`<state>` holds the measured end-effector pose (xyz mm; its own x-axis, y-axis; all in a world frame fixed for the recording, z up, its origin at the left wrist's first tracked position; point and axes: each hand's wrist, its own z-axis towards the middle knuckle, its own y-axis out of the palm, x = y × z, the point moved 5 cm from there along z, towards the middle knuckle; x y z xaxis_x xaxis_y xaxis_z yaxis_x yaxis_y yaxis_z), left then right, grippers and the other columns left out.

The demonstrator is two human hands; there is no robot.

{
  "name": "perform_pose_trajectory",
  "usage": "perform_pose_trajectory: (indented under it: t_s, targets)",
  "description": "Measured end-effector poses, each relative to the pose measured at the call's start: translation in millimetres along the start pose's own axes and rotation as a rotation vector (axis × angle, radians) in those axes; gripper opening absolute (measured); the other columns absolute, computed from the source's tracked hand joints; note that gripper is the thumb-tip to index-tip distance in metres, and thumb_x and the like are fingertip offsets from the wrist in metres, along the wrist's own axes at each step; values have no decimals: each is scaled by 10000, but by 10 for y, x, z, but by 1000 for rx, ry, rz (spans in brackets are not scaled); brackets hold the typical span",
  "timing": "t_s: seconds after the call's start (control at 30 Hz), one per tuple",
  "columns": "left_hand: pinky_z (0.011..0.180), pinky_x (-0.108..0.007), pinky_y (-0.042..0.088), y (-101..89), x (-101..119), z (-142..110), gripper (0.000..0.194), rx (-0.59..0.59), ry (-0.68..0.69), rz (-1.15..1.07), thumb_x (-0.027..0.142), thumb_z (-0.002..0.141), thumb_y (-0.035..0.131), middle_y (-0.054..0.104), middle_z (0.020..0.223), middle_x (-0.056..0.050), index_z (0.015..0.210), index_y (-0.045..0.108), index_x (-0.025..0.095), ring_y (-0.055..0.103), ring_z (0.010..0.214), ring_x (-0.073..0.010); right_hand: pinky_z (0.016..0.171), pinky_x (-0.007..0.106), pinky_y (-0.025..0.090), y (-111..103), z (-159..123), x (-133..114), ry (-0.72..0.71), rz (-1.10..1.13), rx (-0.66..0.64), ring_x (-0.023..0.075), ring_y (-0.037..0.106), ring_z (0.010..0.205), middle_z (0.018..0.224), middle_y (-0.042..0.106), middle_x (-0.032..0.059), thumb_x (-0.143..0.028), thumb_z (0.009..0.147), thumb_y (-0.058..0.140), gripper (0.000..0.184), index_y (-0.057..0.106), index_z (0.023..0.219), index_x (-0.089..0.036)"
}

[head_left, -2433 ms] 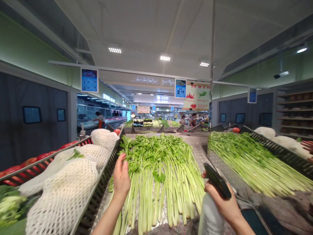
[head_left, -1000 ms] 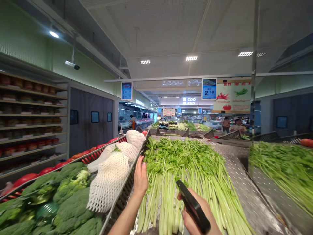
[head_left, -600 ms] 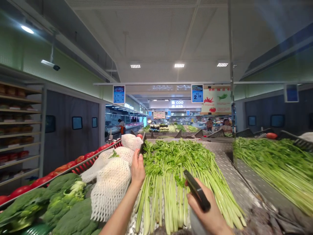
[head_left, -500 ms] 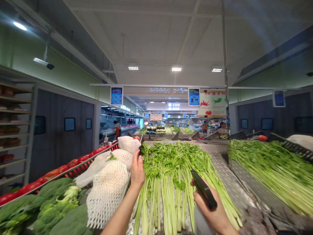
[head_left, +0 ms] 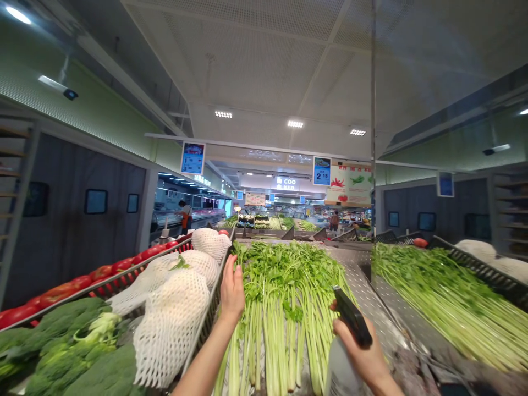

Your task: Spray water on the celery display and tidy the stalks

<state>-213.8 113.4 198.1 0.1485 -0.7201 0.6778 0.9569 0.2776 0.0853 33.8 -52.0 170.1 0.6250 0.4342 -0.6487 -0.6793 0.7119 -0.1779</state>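
Note:
Leafy celery [head_left: 284, 319] lies in a broad row on the display, its leaves toward the back and its pale stalks toward me. At its left edge is my left hand [head_left: 233, 291], open, fingers stretched upward, beside the leaves; whether it touches them I cannot tell. My right hand [head_left: 365, 352] is wrapped round a spray bottle [head_left: 352, 319] with a black trigger head and a pale, see-through body. The bottle is over the right-hand stalks, its nozzle pointing forward toward the leaves. The lower part of the bottle runs out of view.
Left of the celery, a black crate holds white net-wrapped produce [head_left: 173, 313]. Broccoli [head_left: 78, 341] and red tomatoes [head_left: 99, 272] are farther left. A mirror panel [head_left: 445, 220] stands on the right, above dark purplish leaves [head_left: 416, 363]. A person [head_left: 185, 214] stands at a distant counter.
The view has turned slightly right, so the surroundings sit farther left. My right hand and the spray bottle appear slightly farther right; my left hand keeps nearly the same place and pose.

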Motion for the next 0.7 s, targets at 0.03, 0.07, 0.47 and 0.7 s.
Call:
perform_pose_trajectory:
  t_s: [0.03, 0.07, 0.47, 0.7]
  targets:
    - [1020, -389, 208, 26, 23, 3, 406, -1, 5, -3, 362, 817, 321, 414, 1272, -96, 1152, 448, 172, 321, 1206, -183, 554, 259, 436, -49, 29, 37, 14, 0, 1, 151, 542, 551, 671, 586, 5, -288, 671, 509, 225, 557, 848, -158]
    - [1019, -388, 211, 58, 43, 4, 405, -5, 10, -6, 361, 817, 320, 414, 1272, -97, 1152, 447, 172, 321, 1206, -182, 594, 268, 447, -88, 54, 74, 27, -4, -10, 161, 563, 595, 727, 607, 23, -287, 673, 512, 231, 561, 856, -154]
    - [1020, -365, 210, 262, 84, -46, 416, -46, 40, 41, 363, 828, 295, 399, 1283, -94, 1166, 431, 164, 315, 1208, -176, 621, 262, 467, -502, 133, 477, 31, -139, 103, 188, 604, 676, 762, 643, 41, -298, 638, 524, 258, 596, 835, -147]
    - [1016, -350, 217, 180, 70, -19, 430, -27, 19, 97, 375, 826, 290, 413, 1273, -93, 1170, 428, 157, 330, 1199, -177, 662, 276, 468, -768, 69, 792, 117, -161, 169, 209, 613, 720, 785, 657, 56, -324, 632, 540, 266, 609, 820, -149]
